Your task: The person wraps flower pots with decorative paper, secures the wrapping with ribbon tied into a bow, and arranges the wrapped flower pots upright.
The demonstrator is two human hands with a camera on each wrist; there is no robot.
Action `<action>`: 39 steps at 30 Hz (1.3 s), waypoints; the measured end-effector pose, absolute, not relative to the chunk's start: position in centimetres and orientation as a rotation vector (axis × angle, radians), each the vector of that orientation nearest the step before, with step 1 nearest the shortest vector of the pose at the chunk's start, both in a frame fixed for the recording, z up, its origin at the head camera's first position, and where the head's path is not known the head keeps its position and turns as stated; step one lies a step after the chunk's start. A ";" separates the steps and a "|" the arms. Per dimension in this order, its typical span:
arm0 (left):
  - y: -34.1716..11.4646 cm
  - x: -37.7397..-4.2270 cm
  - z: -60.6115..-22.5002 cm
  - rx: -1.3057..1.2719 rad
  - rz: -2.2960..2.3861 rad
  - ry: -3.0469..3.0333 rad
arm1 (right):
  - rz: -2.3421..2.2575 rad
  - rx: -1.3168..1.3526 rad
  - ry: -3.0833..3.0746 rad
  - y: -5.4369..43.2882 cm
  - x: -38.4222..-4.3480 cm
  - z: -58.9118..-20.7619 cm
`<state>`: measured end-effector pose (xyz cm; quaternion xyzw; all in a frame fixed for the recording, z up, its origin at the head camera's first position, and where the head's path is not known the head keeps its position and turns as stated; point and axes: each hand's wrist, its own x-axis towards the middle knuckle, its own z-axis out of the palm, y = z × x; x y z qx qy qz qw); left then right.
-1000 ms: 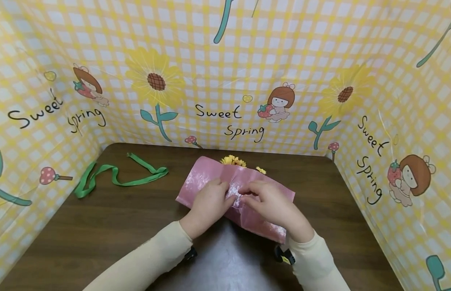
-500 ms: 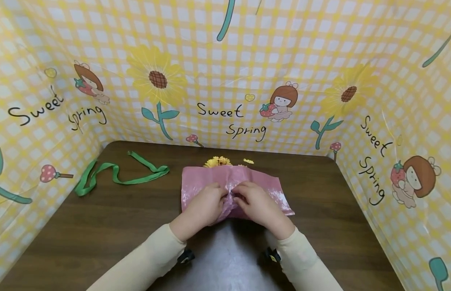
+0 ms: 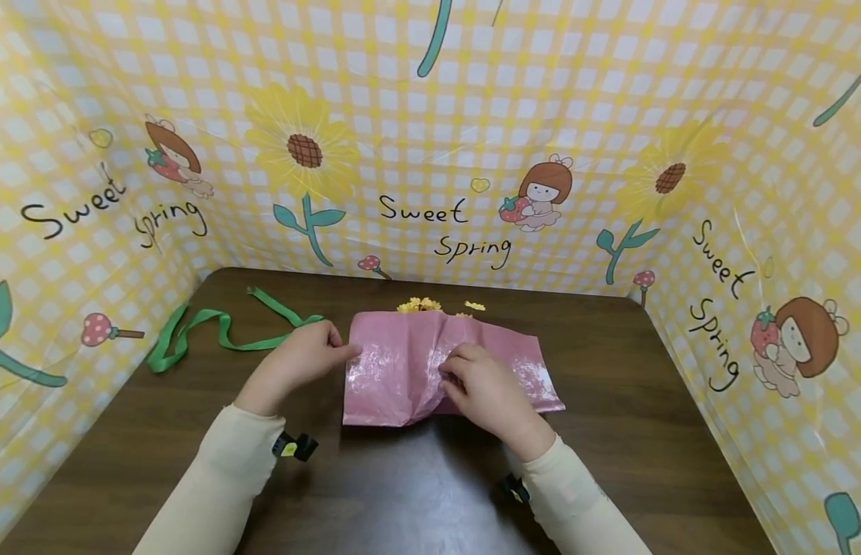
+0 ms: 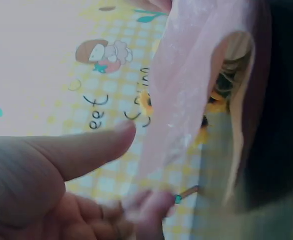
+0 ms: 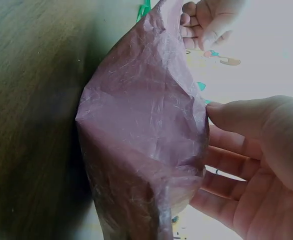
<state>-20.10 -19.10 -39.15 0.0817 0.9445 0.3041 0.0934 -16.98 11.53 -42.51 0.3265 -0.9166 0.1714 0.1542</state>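
A sheet of shiny pink wrapping paper, folded and creased, lies around yellow flowers in the middle of the table. Only some blooms show past its far edge. My right hand pinches the paper's middle fold between thumb and fingers, as the right wrist view also shows. Beside the paper's left edge is my left hand, thumb and fingers apart and holding nothing. From the left wrist view, the paper gapes at its side, and dark-centred flowers show inside.
A green ribbon lies loosely looped at the back left of the brown wooden table, partly behind my left hand. A yellow checked cloth with printed pictures hangs at the back and both sides.
The paper has turned to lie straighter, and its left part now lies spread out. My left hand has left the middle fold and moved left; my right hand stays at the fold.
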 end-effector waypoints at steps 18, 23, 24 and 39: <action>-21.3 -21.6 -41.8 0.445 1.029 2.249 | 0.504 0.939 -2.553 10.7 -17.1 -43.5; -22.3 -21.6 -41.3 0.485 1.068 2.219 | 0.539 0.958 -2.544 10.7 -17.4 -43.7; -22.5 -21.7 -41.2 0.495 1.080 2.206 | 0.540 0.956 -2.548 10.7 -17.4 -43.7; -24.5 -22.6 -41.2 0.519 1.173 2.182 | 0.549 0.969 -2.561 10.8 -17.4 -43.6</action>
